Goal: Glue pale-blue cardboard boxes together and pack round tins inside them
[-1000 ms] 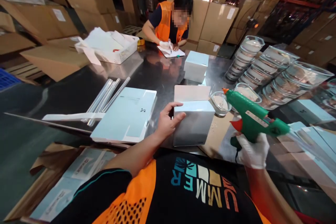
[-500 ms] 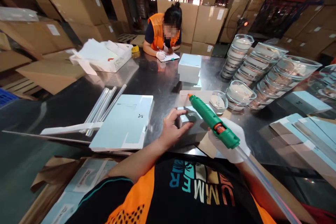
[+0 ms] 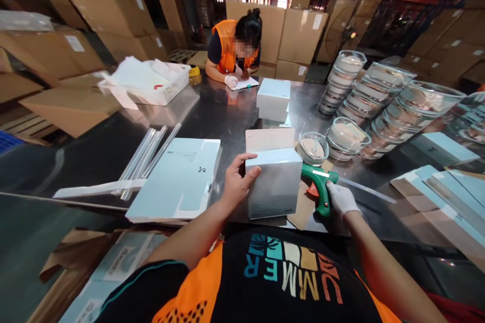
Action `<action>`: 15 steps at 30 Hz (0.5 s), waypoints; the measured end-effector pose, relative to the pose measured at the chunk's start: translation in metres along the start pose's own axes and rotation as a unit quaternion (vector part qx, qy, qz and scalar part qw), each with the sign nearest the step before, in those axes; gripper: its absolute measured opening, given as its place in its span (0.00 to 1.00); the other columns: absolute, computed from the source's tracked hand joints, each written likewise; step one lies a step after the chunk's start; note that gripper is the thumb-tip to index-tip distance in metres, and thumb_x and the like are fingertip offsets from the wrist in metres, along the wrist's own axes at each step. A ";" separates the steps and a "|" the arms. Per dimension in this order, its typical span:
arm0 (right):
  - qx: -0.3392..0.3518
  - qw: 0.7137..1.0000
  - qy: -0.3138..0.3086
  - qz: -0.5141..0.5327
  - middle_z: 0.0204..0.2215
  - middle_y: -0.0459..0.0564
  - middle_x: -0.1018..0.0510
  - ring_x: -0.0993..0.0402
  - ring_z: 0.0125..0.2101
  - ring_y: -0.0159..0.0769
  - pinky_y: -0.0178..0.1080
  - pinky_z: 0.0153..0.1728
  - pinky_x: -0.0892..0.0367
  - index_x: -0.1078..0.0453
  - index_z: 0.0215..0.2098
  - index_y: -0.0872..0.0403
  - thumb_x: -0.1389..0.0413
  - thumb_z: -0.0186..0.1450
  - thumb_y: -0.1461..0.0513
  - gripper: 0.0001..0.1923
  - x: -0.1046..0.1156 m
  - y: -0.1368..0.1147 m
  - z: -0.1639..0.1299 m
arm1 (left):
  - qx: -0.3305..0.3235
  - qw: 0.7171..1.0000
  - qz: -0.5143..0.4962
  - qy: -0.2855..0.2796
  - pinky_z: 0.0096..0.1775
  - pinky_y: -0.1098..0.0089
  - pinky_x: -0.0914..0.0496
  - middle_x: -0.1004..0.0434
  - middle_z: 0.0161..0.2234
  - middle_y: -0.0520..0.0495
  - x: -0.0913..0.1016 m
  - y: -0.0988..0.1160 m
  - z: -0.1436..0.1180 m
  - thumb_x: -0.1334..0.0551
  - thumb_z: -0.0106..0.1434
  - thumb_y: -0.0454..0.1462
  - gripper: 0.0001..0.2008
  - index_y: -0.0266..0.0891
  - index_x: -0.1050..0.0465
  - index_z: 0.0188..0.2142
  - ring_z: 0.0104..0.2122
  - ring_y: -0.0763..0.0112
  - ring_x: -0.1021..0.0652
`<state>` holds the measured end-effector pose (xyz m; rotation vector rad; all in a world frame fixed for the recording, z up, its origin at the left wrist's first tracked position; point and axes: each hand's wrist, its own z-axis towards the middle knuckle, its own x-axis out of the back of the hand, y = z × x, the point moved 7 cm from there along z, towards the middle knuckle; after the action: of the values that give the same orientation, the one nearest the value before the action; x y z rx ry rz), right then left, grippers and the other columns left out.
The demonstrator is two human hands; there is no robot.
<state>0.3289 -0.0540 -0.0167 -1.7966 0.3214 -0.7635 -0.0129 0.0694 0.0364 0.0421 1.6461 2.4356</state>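
Observation:
My left hand (image 3: 235,181) grips the left top edge of a pale blue carton box (image 3: 273,181) standing upright on the dark metal table (image 3: 94,146), its flap (image 3: 270,139) open at the back. My right hand (image 3: 341,199), in a white glove, holds a green glue gun (image 3: 319,183) by its handle, low on the table just right of the box, nozzle toward the box's right side. A clear glue stick (image 3: 366,189) juts from the gun's rear. Brown cardboard (image 3: 303,207) lies under the box.
Flat pale blue cartons (image 3: 176,176) and clear glue sticks (image 3: 149,154) lie at left. Stacked clear bowls (image 3: 379,96) fill the right. More blue boxes (image 3: 273,98) stand mid-table. A white basket (image 3: 159,81) sits far left. A person (image 3: 237,48) in an orange vest writes at the far end.
My right hand has brought the glue gun down from above the box to the table beside its right side. The box now stands upright in my left hand's grip.

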 end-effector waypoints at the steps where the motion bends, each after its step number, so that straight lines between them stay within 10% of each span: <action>1: 0.020 0.999 0.024 -0.021 0.23 0.56 0.19 0.17 0.33 0.52 0.44 0.33 0.25 0.25 0.29 0.52 0.38 0.65 0.40 0.25 0.006 -0.004 0.003 | -0.004 1.000 0.001 -0.001 0.45 0.64 0.27 0.18 0.40 0.46 0.001 0.000 0.001 0.27 0.60 0.59 0.28 0.40 0.21 0.47 0.41 0.61 0.21; 4: 0.086 0.996 0.021 -0.020 0.39 0.58 0.13 0.17 0.48 0.54 0.46 0.46 0.22 0.20 0.41 0.52 0.36 0.63 0.39 0.26 -0.003 -0.034 0.005 | -0.012 1.000 -0.011 -0.015 0.46 0.64 0.27 0.18 0.41 0.45 -0.002 -0.001 0.002 0.27 0.60 0.59 0.28 0.41 0.20 0.47 0.42 0.60 0.20; 8: 0.243 0.948 -0.192 0.067 0.63 0.59 0.20 0.22 0.62 0.55 0.52 0.62 0.26 0.31 0.69 0.49 0.37 0.58 0.29 0.51 -0.068 -0.103 -0.009 | -0.039 0.996 -0.018 -0.074 0.48 0.63 0.27 0.17 0.43 0.43 -0.016 -0.004 0.001 0.26 0.59 0.60 0.28 0.41 0.19 0.45 0.44 0.59 0.19; 13: 0.341 0.879 -0.328 0.053 0.71 0.64 0.30 0.34 0.72 0.60 0.57 0.72 0.36 0.33 0.71 0.50 0.29 0.50 0.30 0.61 -0.087 -0.122 -0.035 | -0.112 0.989 -0.059 -0.071 0.55 0.60 0.26 0.21 0.55 0.39 -0.018 -0.007 0.002 0.23 0.59 0.57 0.27 0.42 0.23 0.47 0.55 0.56 0.19; 15: 0.391 0.866 -0.312 0.025 0.75 0.64 0.34 0.38 0.75 0.59 0.59 0.73 0.39 0.29 0.67 0.49 0.25 0.54 0.38 0.49 -0.074 -0.110 -0.044 | -0.154 0.981 -0.082 -0.079 0.55 0.59 0.25 0.20 0.56 0.40 -0.016 -0.003 0.003 0.22 0.60 0.54 0.30 0.45 0.26 0.55 0.55 0.58 0.18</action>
<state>0.2287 -0.0065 0.0677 -1.1463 -0.3415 -0.1738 0.0032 0.0698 0.0364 0.0483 1.1462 2.4587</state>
